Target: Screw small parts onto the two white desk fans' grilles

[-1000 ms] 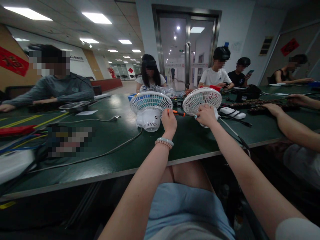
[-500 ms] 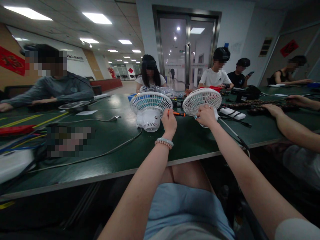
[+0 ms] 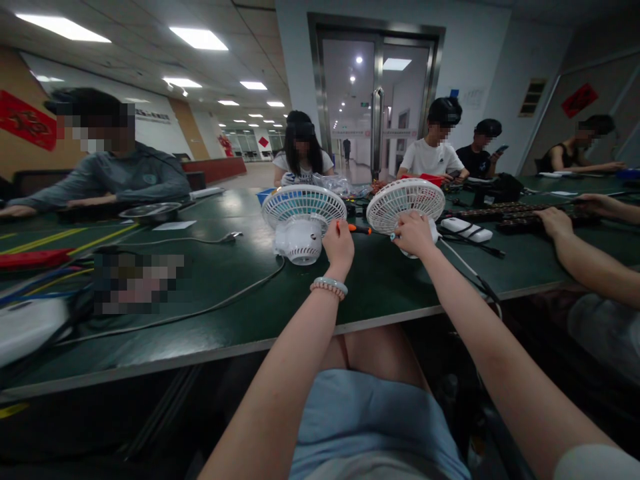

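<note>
My left hand (image 3: 340, 245) is closed round the end of an orange and black screwdriver (image 3: 361, 229). The tool points right, its thin shaft reaching towards the right fan. My right hand (image 3: 414, 233) grips the back of that white fan (image 3: 387, 205), with fingers over the motor housing and a small bluish spot at the fingertips. Whether the screwdriver's tip touches the fan I cannot tell. Just left of my left hand stands a second white fan (image 3: 300, 240), its grille facing away and its rounded motor housing towards me.
On the green table (image 3: 200, 287) a grey cable (image 3: 210, 308) runs left from the left fan. A white box with a black cord (image 3: 467, 230) lies right of my right hand. Further right are a co-worker's hands (image 3: 557, 221). Several people sit around the table.
The view has shifted very slightly. Both hands, the screwdriver and the two fans keep practically the same places.
</note>
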{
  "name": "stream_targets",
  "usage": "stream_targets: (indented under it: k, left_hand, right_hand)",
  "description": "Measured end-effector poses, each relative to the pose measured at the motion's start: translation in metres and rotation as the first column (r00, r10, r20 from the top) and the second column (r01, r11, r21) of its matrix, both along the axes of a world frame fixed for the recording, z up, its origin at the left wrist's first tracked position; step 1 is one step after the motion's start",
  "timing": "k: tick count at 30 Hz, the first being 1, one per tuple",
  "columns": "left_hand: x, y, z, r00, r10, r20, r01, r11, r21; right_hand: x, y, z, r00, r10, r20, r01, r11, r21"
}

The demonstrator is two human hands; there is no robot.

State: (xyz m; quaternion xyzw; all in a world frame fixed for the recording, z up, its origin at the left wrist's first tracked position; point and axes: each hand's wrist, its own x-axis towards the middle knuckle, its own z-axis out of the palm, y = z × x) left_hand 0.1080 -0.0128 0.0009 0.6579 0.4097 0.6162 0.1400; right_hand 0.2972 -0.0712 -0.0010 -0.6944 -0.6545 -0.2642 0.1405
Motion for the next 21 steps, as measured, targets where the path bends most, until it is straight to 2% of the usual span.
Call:
stream_targets:
  k: [6,21]
  left_hand:
    - [-0.0005,0.0004,-0.0003,1.000,-0.007,-0.019,0.007,1.000,-0.002]
    - [0.0003,-0.0016,0.0012,0.993,-0.086,0.087,0.092,0.993,-0.072]
  right_hand:
    - [-0.0006,-0.0001,-0.0004,1.000,-0.002,-0.005,0.002,1.000,0.003]
    - [-0.0005,0.0004,-0.0004,1.000,-0.004,0.005,0.004,1.000,-0.003]
